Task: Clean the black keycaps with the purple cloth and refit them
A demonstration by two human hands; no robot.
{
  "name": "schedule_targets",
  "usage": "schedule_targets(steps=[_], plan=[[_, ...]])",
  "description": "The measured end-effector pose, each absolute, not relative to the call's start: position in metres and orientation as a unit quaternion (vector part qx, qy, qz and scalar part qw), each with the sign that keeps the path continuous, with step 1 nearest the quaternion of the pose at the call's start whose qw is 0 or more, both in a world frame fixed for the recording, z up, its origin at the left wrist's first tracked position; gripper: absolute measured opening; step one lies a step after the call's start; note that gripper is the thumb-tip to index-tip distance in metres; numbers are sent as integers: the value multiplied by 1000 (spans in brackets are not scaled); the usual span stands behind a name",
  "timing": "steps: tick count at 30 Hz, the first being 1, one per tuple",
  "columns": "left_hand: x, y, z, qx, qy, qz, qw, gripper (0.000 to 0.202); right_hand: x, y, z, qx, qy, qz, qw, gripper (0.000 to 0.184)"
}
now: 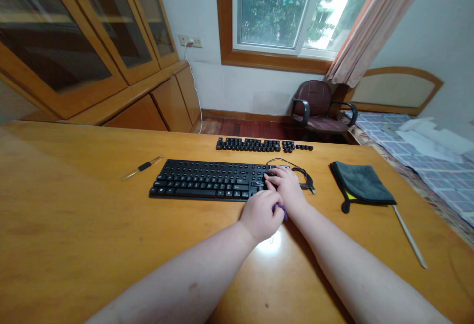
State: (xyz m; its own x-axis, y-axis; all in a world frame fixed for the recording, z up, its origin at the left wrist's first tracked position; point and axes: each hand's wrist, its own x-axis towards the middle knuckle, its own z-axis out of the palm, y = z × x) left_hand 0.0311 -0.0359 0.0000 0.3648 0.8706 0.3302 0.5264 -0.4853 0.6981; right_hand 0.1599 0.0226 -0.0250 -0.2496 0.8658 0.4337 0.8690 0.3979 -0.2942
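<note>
Whether either hand grasped the small purple object (280,209) could not be told, since the left hand (261,215) and right hand (287,188) curled over the right end of the black keyboard (200,181), at 11 o'clock, seemingly light, stiff and best held by its long edges.

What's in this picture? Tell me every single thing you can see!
keyboard: one, black, on desk
loose keycaps: many, black, row behind keyboard
cable: one, black, coiled by keyboard's right end
cloth: one, grey, right of cable
pen-like tool: one, clear and black, left of keyboard
thin stick: one, pale, below cloth
desk: one, golden wood, under everything
chair: one, dark red, by window
purple thing: one, purple, between hands
left hand: one, on keyboard's corner
right hand: one, fingers on keys
</note>
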Motion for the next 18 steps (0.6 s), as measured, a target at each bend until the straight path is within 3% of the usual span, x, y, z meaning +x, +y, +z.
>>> schedule_targets(steps=[11,14,18], plan=[[31,-36,-1,767,414,379,310,12,160,20,-24,-544,-799,-16,255,20],[34,-35,-3,683,398,435,431,13,162,19,-24,-537,-794,-26,283,18],[40,-28,-4,386,339,535,671,12,165,17,-18,-551,-764,-13,335,22]])
